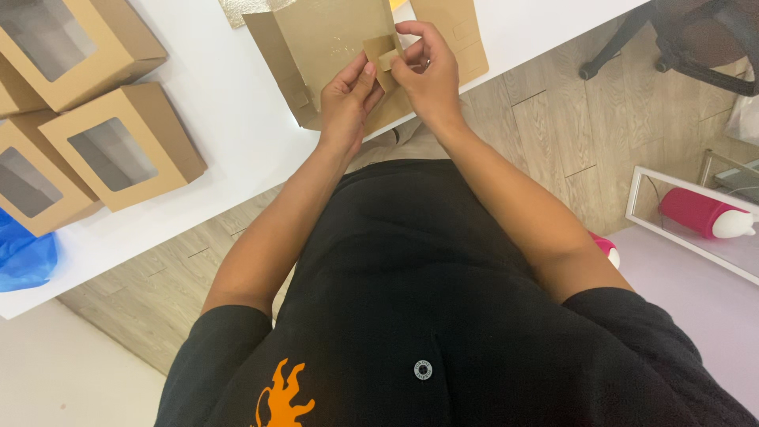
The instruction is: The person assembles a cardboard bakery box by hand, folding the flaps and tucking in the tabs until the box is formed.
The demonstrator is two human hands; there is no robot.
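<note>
At the far left of the white counter (237, 119) we see three folded kraft window boxes (122, 146) beside a blue bag (24, 257). Further right, our left hand (345, 99) and right hand (427, 75) meet over the flat cardboard blank (328, 39) at the counter's edge, both sets of fingers pinching its small flap (382, 54).

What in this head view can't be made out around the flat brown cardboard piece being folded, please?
- Top of the flat brown cardboard box blank: cut off by the picture's upper edge.
- Small folded cardboard tab: partly covered by the left hand and right hand; how it locks is hidden.
- Crinkled silver sheet: mostly outside the frame.
- Blue plastic bag: cut off at the left edge.
- Insides of the windowed brown cardboard boxes: film too hazy.
</note>
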